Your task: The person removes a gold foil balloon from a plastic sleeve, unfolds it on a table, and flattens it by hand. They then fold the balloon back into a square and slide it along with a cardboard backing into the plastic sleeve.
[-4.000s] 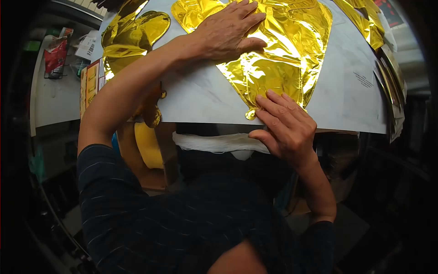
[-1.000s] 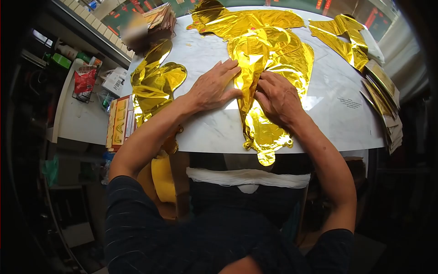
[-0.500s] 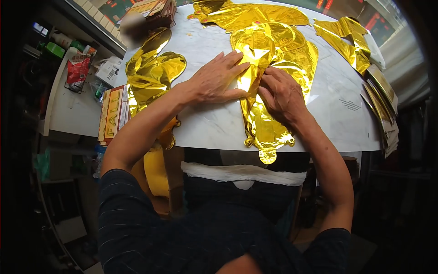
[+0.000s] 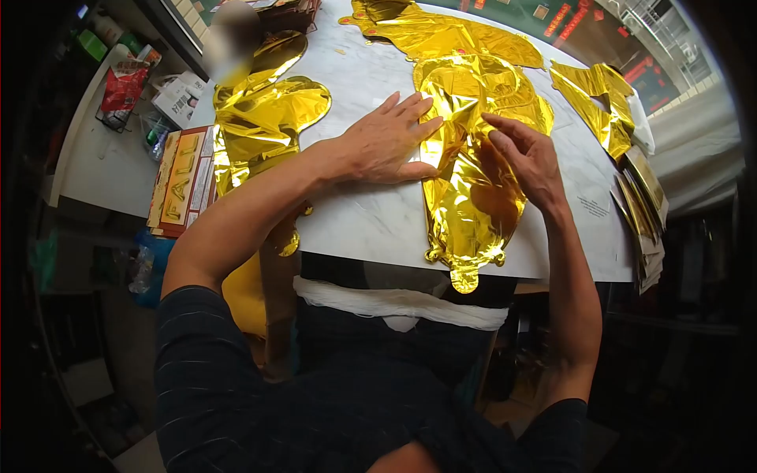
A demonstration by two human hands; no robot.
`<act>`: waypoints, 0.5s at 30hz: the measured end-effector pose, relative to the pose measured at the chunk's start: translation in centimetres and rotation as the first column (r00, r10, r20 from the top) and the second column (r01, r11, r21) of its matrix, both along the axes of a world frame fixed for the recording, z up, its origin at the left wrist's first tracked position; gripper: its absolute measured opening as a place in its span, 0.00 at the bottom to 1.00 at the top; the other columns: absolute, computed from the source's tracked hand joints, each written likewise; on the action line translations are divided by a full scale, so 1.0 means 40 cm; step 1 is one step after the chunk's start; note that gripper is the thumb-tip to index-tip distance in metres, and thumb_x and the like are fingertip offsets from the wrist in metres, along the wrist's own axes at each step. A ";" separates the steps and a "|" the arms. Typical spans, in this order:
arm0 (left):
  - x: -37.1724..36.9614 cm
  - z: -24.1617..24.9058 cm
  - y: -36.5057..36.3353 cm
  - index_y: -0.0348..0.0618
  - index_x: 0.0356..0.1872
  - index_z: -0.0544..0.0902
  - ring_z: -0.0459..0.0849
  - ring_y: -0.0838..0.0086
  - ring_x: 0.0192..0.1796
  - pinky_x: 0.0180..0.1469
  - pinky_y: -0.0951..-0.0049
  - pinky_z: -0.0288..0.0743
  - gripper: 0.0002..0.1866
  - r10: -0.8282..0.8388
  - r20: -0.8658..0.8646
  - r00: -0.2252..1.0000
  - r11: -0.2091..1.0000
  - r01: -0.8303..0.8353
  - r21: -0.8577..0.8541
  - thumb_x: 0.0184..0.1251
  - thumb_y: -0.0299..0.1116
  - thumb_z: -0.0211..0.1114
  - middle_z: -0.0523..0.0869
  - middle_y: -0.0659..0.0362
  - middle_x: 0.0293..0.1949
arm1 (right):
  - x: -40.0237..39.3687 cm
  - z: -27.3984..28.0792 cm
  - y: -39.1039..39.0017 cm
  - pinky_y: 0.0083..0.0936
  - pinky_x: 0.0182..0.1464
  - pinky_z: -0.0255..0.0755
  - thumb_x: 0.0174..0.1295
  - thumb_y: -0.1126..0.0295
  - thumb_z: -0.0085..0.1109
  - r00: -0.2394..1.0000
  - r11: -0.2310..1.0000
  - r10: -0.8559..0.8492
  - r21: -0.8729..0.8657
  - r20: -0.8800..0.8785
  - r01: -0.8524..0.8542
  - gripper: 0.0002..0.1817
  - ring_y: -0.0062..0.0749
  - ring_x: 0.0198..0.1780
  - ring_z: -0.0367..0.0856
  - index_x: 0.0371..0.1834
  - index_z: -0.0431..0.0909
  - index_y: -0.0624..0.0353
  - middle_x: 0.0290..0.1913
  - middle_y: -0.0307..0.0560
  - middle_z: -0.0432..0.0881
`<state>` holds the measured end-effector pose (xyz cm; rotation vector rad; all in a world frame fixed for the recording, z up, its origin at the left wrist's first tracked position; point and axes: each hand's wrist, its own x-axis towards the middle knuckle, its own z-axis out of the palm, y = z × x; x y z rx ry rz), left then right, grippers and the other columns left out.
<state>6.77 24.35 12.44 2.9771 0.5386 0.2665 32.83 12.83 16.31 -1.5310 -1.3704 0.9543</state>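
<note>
White marble tabletop (image 4: 371, 221), on which flattened gold foil balloons are laid near the left edge (image 4: 264, 118), the far edge (image 4: 441, 35) and the right edge (image 4: 603, 102). Stacked packets (image 4: 643, 205) are shown at the right edge.

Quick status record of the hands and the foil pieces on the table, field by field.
surface: white marble-look table
left hand: flat, palm down, on the table, fingertips at the left edge of the folded gold foil balloon
right hand: raised over the balloon's upper right, fingers lifted, gripping nothing
balloon: folded lengthwise, tail hanging over the near table edge
other foil: gold pieces at left, top and right
left of table: FALL packets
</note>
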 end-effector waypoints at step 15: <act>0.001 -0.014 -0.015 0.36 0.80 0.61 0.58 0.42 0.83 0.84 0.45 0.49 0.40 0.005 0.003 1.000 0.995 -0.005 0.095 0.81 0.57 0.57 0.63 0.37 0.79 | -0.033 -0.135 0.184 0.39 0.65 0.77 0.75 0.63 0.54 0.587 0.807 -0.067 0.389 0.807 -0.444 0.17 0.50 0.65 0.80 0.58 0.85 0.59 0.66 0.52 0.83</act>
